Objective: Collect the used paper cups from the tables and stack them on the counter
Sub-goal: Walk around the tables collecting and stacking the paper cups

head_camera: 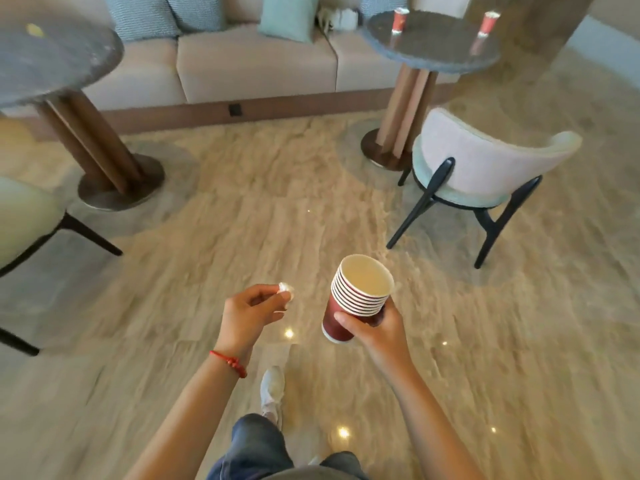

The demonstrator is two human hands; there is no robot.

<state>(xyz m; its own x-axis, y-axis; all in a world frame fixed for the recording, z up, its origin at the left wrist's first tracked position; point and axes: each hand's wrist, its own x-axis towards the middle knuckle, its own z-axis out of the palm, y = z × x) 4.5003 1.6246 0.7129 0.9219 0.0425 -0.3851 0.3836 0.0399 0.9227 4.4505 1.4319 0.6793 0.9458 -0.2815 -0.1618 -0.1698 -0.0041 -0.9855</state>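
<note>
Right hand: fingers curled round a tilted stack of nested red cups
Left hand: pinches a small white wad between thumb and fingertips
Far round table: two red cups, one left, another right
Nearby: pale chair beside that table, beige sofa behind

A round dark-topped desk stood at the upper right on a ribbed wooden pedestal. Two red paper cups rested upright on it, well apart: one cup near the far edge, the other cup near the right edge. A second round desk stood at the upper left; a small yellow item, too blurred to identify, lay on its top. Both pedestals and two chairs rested on the polished beige stone floor.
</note>
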